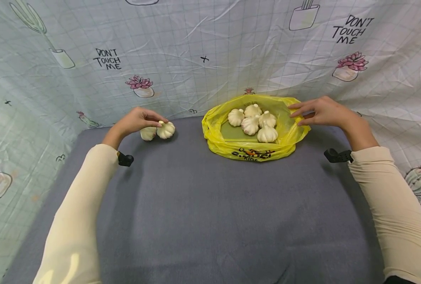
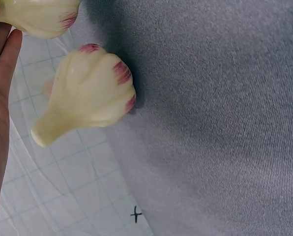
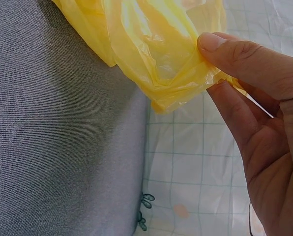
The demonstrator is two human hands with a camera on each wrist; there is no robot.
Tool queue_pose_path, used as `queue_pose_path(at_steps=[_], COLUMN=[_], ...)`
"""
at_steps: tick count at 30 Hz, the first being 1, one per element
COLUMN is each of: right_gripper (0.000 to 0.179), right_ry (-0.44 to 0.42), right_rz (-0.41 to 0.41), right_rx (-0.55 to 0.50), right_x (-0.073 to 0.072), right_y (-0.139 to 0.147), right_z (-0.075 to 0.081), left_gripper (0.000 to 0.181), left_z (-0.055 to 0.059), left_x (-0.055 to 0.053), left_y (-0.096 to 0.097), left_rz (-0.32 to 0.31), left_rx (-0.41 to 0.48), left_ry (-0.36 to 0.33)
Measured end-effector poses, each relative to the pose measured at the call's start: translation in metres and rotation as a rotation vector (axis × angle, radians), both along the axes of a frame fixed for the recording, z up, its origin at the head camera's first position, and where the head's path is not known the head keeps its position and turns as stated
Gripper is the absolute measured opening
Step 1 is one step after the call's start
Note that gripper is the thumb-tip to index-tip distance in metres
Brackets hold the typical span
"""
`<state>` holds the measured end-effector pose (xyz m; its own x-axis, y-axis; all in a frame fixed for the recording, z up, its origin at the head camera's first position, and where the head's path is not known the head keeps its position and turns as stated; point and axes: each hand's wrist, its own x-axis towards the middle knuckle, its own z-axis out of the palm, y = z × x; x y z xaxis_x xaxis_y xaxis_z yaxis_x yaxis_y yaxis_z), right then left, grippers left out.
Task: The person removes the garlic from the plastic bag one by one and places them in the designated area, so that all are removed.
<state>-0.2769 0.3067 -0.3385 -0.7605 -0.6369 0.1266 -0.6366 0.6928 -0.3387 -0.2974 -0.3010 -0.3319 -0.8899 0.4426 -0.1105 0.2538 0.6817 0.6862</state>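
At the far left of the grey table, my left hand (image 1: 139, 120) pinches a garlic bulb (image 1: 166, 131) at its top with thumb and fingers. A second garlic bulb (image 1: 148, 134) sits right beside it, partly behind the hand. In the left wrist view that second bulb (image 2: 90, 93) shows purple streaks, and the held bulb (image 2: 43, 17) is cut off at the top edge. My right hand (image 1: 324, 111) pinches the right rim of a yellow plastic bag (image 1: 214, 142) between thumb and fingers. Several garlic bulbs (image 1: 250, 125) lie inside the wide-mouthed bag.
The grey cloth-covered table (image 1: 196, 205) reaches back to a hanging printed sheet (image 1: 182, 59) with plant drawings and lettering. That sheet also closes off the left and right sides. A black strap mount (image 1: 125, 159) is worn on each wrist.
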Motion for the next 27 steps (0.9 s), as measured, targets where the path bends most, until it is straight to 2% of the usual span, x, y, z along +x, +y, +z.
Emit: queue_pose_path(at_steps=[5,19,27], right_gripper=[0.032,0.032,0.033], right_ry=[-0.016,-0.012,-0.006], right_rz=[-0.011,0.008,0.013], right_rx=[0.003,-0.002,-0.004], right_x=[0.0,-0.001,0.0], right_y=[0.001,0.001,0.001], right_z=[0.0,0.0,0.0], left_gripper=[0.024,0.025,0.025], left_z=[0.0,-0.006,-0.009], left_x=[-0.003,-0.011,-0.011], left_y=[0.002,0.0,0.003], left_rz=[-0.011,0.015,0.029], left_rx=[-0.004,0.019,-0.017], left_ry=[0.005,-0.025,0.011])
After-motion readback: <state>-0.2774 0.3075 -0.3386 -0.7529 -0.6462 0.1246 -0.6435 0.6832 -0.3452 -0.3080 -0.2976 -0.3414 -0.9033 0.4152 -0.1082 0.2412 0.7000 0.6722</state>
